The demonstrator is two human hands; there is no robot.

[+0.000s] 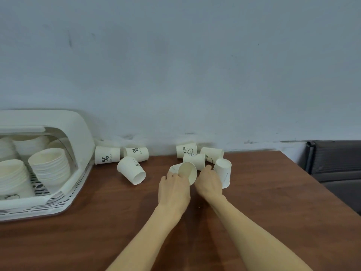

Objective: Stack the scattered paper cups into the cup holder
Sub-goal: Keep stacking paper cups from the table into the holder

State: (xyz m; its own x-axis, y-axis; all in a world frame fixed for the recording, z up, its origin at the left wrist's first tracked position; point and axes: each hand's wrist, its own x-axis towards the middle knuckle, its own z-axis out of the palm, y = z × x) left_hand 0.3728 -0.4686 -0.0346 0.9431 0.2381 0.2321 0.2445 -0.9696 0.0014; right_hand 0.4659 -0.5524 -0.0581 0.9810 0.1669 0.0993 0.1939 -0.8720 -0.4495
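The left hand (pixel 174 184) curls its fingers round a paper cup (pixel 188 172) lying tipped, its open mouth turned back toward the person; a second rim seems to show just behind it, so it may be two cups nested, though I cannot tell for sure. The right hand (pixel 209 182) lies just beside that cup, thumb reaching toward the cups behind; its fingertips are hidden, so whether they grip anything cannot be told. An upturned cup (pixel 223 172) stands touching the right hand's outer side.

Outward, three more cups (pixel 195 154) lie on their sides in a cluster near the table's (pixel 97 222) far edge, against the wall. Further left, three others (pixel 121 159) lie toppled near the same edge, close to the cup holder (pixel 82 137), which sits at the far left corner with several stacks already inside.

The held cup's long axis runs roughly toward and away from the person. The holder lies well apart to the left, so the left hand is nearer for the carry.
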